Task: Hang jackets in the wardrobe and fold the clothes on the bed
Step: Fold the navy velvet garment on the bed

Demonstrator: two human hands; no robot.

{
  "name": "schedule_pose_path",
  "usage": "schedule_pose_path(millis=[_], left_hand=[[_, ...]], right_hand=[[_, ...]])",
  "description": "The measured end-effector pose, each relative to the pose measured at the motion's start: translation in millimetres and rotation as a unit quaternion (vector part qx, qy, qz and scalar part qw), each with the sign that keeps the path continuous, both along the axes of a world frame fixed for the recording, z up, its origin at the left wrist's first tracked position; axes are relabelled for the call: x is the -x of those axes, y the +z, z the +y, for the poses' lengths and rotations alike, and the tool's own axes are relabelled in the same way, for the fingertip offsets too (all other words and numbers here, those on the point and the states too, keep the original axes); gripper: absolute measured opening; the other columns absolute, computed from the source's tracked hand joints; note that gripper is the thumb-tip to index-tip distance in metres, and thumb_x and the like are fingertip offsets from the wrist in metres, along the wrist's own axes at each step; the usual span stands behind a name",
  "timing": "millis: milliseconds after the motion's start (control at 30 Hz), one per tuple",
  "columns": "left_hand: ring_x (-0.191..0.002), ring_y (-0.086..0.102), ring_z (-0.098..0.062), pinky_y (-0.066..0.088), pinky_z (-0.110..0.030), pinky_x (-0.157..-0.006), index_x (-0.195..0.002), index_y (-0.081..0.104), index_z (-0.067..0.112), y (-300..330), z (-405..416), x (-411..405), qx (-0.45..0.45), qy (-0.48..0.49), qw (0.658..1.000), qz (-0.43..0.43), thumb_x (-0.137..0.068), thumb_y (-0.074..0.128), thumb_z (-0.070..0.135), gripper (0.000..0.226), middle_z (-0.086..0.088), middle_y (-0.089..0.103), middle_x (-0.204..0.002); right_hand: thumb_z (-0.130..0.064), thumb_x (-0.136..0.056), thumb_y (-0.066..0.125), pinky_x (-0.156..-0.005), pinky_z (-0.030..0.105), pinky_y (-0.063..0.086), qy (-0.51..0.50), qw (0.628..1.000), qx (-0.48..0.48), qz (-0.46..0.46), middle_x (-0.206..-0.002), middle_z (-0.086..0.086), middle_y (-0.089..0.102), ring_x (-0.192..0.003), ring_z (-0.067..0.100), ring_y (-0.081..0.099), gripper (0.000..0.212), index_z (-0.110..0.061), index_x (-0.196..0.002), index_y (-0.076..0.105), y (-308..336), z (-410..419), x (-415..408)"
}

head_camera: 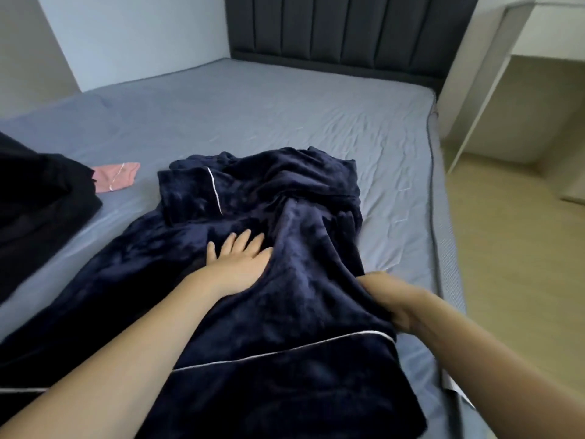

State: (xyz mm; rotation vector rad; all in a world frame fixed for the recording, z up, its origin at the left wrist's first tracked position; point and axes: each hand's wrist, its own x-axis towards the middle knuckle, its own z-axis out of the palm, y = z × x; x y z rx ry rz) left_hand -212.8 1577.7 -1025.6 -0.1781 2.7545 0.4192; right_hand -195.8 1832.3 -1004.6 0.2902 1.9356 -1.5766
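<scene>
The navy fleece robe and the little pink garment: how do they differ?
The navy fleece robe is large, dark, white-piped, rumpled mid-bed, with the left hand flat on it and the right hand gripping its edge. The pink garment is small, pale, untouched. Both lie on the blue bedsheet.

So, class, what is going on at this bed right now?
A person is folding clothes on a bed with a blue sheet. The left hand lies flat, fingers spread, on a dark navy fleece garment with white piping. The right hand grips the garment's right edge; it is blurred, so how its fingers lie is unclear. The garment is still rumpled, not folded. A small pink item and black clothing lie to the left.
</scene>
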Motion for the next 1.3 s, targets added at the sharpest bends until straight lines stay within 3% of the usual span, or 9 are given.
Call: schedule_pose_path(millis=[200, 367, 600, 700, 800, 967, 1067, 1167, 1300], left_hand=[[-0.147, -0.022, -0.015, -0.019, -0.06, -0.113, -0.153, -0.012, 0.04, 9.3, 25.6, -101.0, 0.07, -0.093, 0.992, 0.043, -0.089, 0.009, 0.076, 0.077, 0.015, -0.018, -0.161], [-0.145, -0.03, -0.013, -0.021, -0.061, -0.112, -0.151, -0.016, 0.045, 20.7, 59.0, -116.7, 0.051, -0.13, 0.99, 0.011, -0.087, 0.018, 0.08, 0.08, 0.017, -0.026, -0.158], [-0.145, -0.029, -0.013, -0.011, -0.066, -0.111, -0.147, -0.019, 0.05, 41.7, 78.9, -127.0, 0.087, -0.186, 0.964, -0.168, -0.055, 0.044, 0.096, 0.121, 0.023, -0.03, -0.155], [-0.144, -0.032, -0.018, -0.004, -0.058, -0.118, -0.147, -0.021, 0.047, 55.6, 72.3, -132.8, 0.108, -0.194, 0.946, -0.235, -0.047, 0.059, 0.093, 0.137, 0.017, -0.035, -0.154], [-0.146, -0.026, -0.024, 0.009, -0.068, -0.113, -0.148, -0.023, 0.043, 52.4, 78.1, -152.3, 0.192, -0.201, 0.935, -0.219, -0.052, 0.072, 0.079, 0.139, 0.015, -0.033, -0.155], [-0.119, 0.043, -0.033, 0.05, -0.048, -0.082, -0.141, 0.028, 0.02, 42.8, 55.4, -170.1, 0.283, -0.155, 0.946, 0.028, -0.081, 0.064, 0.025, 0.071, -0.008, 0.036, -0.135], [-0.078, 0.055, -0.026, 0.045, -0.036, -0.06, -0.117, 0.043, 0.014, 47.7, 12.6, -161.9, 0.216, -0.09, 0.963, 0.13, -0.082, 0.053, 0.008, 0.037, -0.005, 0.058, -0.099], [-0.072, 0.055, -0.028, 0.038, -0.034, -0.054, -0.116, 0.039, 0.015, 51.2, -8.9, -162.6, 0.159, -0.039, 0.972, 0.167, -0.077, 0.054, 0.007, 0.042, -0.003, 0.058, -0.092], [-0.104, 0.056, -0.027, 0.038, -0.033, -0.062, -0.128, 0.031, 0.02, 38.0, -21.4, -183.1, 0.215, -0.029, 0.961, 0.174, -0.078, 0.064, 0.028, 0.06, -0.001, 0.05, -0.118]], right_hand=[[-0.016, -0.093, 0.049, -0.05, 0.035, 0.059, -0.181, 0.969, 0.168, -0.021, -0.07, 0.015, 0.071, -0.055, 0.024, 0.069, 0.022, 0.0, -0.091, 0.064, 49.4, 65.5, 9.2], [-0.023, -0.087, 0.055, -0.067, 0.033, 0.059, -0.083, 0.978, 0.173, -0.079, -0.092, 0.013, 0.074, -0.076, 0.025, 0.073, 0.029, -0.003, -0.097, 0.072, 33.7, 96.5, -20.1], [-0.013, -0.07, 0.068, -0.083, 0.034, 0.047, 0.066, 0.993, -0.077, -0.058, -0.093, 0.017, 0.065, -0.099, 0.033, 0.065, 0.025, -0.002, -0.092, 0.065, 34.5, 106.4, -37.1], [-0.027, -0.087, 0.06, -0.06, 0.027, 0.043, 0.126, 0.909, -0.393, 0.062, -0.068, 0.011, 0.059, -0.072, 0.03, 0.065, 0.026, -0.001, -0.087, 0.055, 30.1, 95.2, -54.0], [-0.033, -0.096, 0.053, -0.093, 0.041, 0.044, 0.119, 0.779, -0.563, 0.249, -0.121, 0.015, 0.05, -0.118, 0.035, 0.054, 0.041, -0.008, -0.125, 0.038, 26.3, 64.7, -72.6], [-0.02, -0.101, 0.035, -0.101, 0.042, 0.034, 0.374, 0.614, -0.576, 0.389, -0.128, 0.008, 0.043, -0.124, 0.032, 0.04, 0.029, -0.016, -0.128, 0.047, 45.5, 11.0, -75.0], [-0.018, -0.093, 0.043, -0.106, 0.04, 0.032, 0.382, 0.66, -0.476, 0.437, -0.125, -0.001, 0.051, -0.123, 0.025, 0.041, 0.035, -0.023, -0.123, 0.059, 71.7, -22.6, -80.6], [-0.024, -0.088, 0.058, -0.093, 0.034, 0.045, 0.384, 0.786, -0.279, 0.397, -0.1, -0.007, 0.062, -0.103, 0.016, 0.058, 0.02, -0.021, -0.106, 0.067, 100.1, -58.5, -94.8], [-0.078, -0.061, 0.07, -0.091, 0.036, 0.049, 0.57, 0.567, -0.587, 0.095, -0.101, -0.004, 0.065, -0.097, 0.025, 0.061, 0.081, -0.02, -0.118, 0.064, 71.5, -80.9, -126.8]])
